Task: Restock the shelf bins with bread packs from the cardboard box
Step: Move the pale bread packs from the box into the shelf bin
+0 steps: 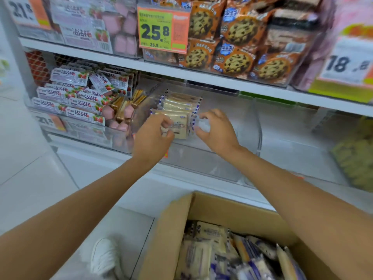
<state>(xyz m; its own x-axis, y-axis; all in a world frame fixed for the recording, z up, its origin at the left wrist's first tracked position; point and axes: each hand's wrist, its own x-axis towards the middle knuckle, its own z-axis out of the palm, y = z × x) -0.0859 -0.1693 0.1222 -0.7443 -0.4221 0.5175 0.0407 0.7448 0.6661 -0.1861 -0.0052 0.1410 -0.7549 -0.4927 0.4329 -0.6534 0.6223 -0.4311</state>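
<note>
A clear plastic shelf bin [250,138] on the middle shelf holds a row of cream bread packs [179,104] stacked toward its left rear. My left hand [151,136] pinches the left edge of the front bread pack [178,126], and my right hand [218,130] pinches that pack's right edge. The pack stands upright at the front of the row. Below, an open cardboard box [203,217] holds several more bread packs [220,257] in cream and blue wrappers.
Strawberry snack packs [80,100] fill the bin to the left. Cookie bags [238,37] and a price tag reading 25.8 [159,31] sit on the shelf above. A white shoe [104,257] stands on the tile floor beside the box. A green-yellow pack [355,158] lies at right.
</note>
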